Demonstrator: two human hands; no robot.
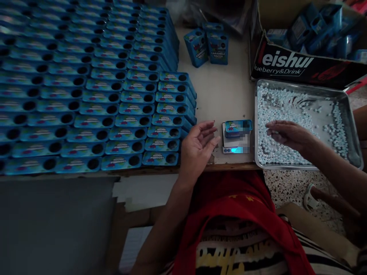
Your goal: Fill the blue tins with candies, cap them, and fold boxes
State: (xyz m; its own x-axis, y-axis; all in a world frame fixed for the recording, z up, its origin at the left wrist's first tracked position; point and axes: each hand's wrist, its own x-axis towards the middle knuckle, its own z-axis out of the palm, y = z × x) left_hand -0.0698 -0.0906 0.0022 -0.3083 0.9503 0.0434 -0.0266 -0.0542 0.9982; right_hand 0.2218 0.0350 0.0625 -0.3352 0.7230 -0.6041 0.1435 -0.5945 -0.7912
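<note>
My left hand [197,147] rests at the table's front edge, palm up and cupped, fingers apart, with nothing visible in it. Just to its right a small blue tin [237,128] lies on a little digital scale [235,144] with a lit display. My right hand [288,134] reaches over a metal tray [354,152] strewn with small pale blue candies [272,105]; its fingers point down at the candies and are drawn together, and I cannot make out whether they hold any.
Rows of blue tins [94,95] with round openings cover the table's left half. Two upright blue tins [208,46] stand at the back. A dark cardboard box [301,65] holding more tins sits behind the tray. A sandalled foot [311,196] shows at the lower right.
</note>
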